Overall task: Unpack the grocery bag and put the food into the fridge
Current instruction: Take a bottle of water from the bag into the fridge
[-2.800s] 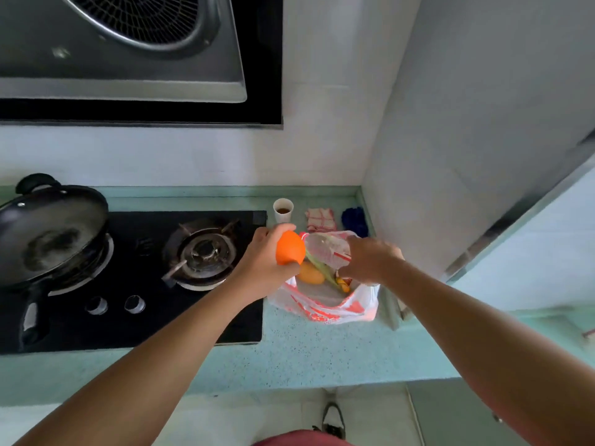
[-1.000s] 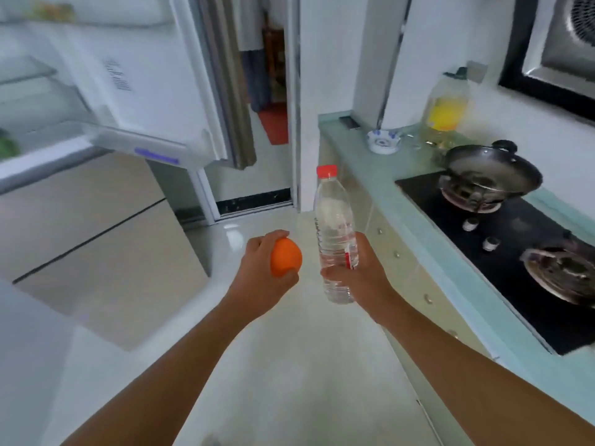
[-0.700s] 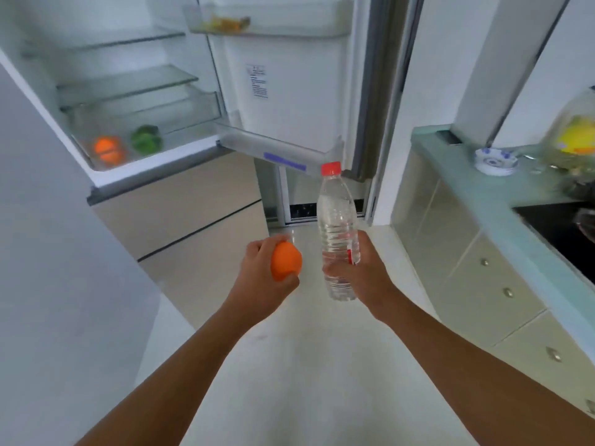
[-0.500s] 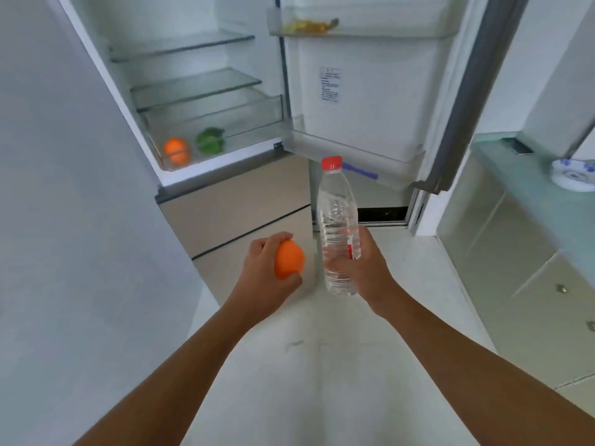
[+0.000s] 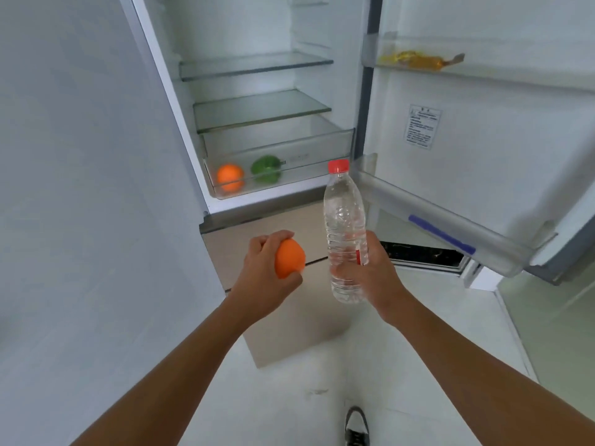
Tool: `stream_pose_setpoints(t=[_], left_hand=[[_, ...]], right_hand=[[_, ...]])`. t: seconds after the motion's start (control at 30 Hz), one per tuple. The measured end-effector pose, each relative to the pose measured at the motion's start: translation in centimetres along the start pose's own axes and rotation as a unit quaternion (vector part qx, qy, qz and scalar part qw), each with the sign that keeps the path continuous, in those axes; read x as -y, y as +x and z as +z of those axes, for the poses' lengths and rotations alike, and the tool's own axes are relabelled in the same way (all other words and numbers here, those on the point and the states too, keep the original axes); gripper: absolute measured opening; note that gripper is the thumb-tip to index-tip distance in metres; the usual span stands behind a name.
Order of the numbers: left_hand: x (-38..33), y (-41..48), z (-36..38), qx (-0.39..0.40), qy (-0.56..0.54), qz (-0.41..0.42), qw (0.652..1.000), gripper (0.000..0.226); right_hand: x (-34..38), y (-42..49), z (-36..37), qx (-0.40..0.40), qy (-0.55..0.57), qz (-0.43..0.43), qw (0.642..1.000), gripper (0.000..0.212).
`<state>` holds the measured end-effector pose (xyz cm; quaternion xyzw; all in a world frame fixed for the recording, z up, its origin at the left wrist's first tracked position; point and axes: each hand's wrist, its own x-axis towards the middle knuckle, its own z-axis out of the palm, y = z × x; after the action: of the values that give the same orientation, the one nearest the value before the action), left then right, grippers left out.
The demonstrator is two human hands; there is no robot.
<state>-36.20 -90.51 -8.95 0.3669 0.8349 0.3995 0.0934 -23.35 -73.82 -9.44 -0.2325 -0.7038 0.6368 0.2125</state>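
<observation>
The left hand (image 5: pixel 264 268) is curling its fingers around a round, smooth orange fruit (image 5: pixel 289 263), gripping it from the side in front of the open white fridge (image 5: pixel 244 33). The right hand (image 5: pixel 370 278) is clasping the lower part of an upright clear plastic water bottle with a red screw cap (image 5: pixel 344 226); a red and white label is peeking out by the fingers, its writing too small to read. Inside the fridge, a clear crisper drawer (image 5: pixel 315 146) is holding a second orange fruit (image 5: pixel 230 177) just beside a green bell pepper (image 5: pixel 266 169), below two bare glass shelves (image 5: pixel 257 107). The open door (image 5: pixel 483 149) is carrying a yellowish wrapped packet (image 5: pixel 418 60) in its upper bin and a white sticker (image 5: pixel 422 126) with unreadable print. A dark shoe (image 5: pixel 356 426) is standing on the pale floor (image 5: pixel 289 397).
</observation>
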Motion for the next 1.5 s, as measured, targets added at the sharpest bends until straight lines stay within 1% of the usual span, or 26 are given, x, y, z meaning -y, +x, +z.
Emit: stream_pose_setpoints(t=[0.2,0.4,0.53,0.73,0.87,0.97,1.07,1.2,1.33,1.4,1.5], left_hand=[[-1.0,10.6,-1.2,-0.070,-0.007,-0.004,0.997,0.069],[-3.2,19.8,-2.8,-0.123,0.006,0.008,0.992,0.067],[-4.0,24.7,-4.7,-0.123,0.025,0.001,0.992,0.066],[-3.6,32.5,-8.0,-0.087,0.052,-0.013,0.995,0.066],[-2.4,37.9,-8.6,-0.042,0.096,-0.022,0.994,0.070],[-1.2,41.4,-7.9,0.015,0.134,-0.034,0.990,0.071],[-0.1,43.4,-6.8,0.077,0.163,-0.047,0.983,0.074],[1.1,44.9,-5.4,0.157,0.217,-0.036,0.963,0.065],[2.2,45.4,-5.2,0.224,0.218,-0.052,0.949,0.061],[2.4,45.3,-5.7,0.236,0.215,-0.046,0.947,0.058],[2.5,44.8,-7.0,0.210,0.210,-0.023,0.955,0.054]], right_hand=[[1.6,11.4,-1.2,0.047,0.012,-0.030,0.998,0.051],[5.7,21.2,-2.2,0.079,0.037,-0.054,0.995,0.057],[8.0,25.8,-2.1,0.078,0.043,-0.069,0.994,0.058],[10.7,30.6,-1.4,0.071,0.023,-0.091,0.993,0.056],[12.2,32.8,-0.8,0.049,0.017,-0.102,0.993,0.055],[13.3,34.2,-0.4,0.033,0.007,-0.111,0.993,0.060],[14.1,35.6,0.1,0.007,0.009,-0.116,0.993,0.059],[14.6,36.9,0.5,-0.016,0.012,-0.126,0.992,0.058],[14.8,37.9,1.3,-0.023,0.003,-0.136,0.990,0.059],[15.0,38.3,1.8,-0.026,0.007,-0.142,0.990,0.056],[15.3,38.9,2.7,-0.020,0.025,-0.150,0.988,0.052]])
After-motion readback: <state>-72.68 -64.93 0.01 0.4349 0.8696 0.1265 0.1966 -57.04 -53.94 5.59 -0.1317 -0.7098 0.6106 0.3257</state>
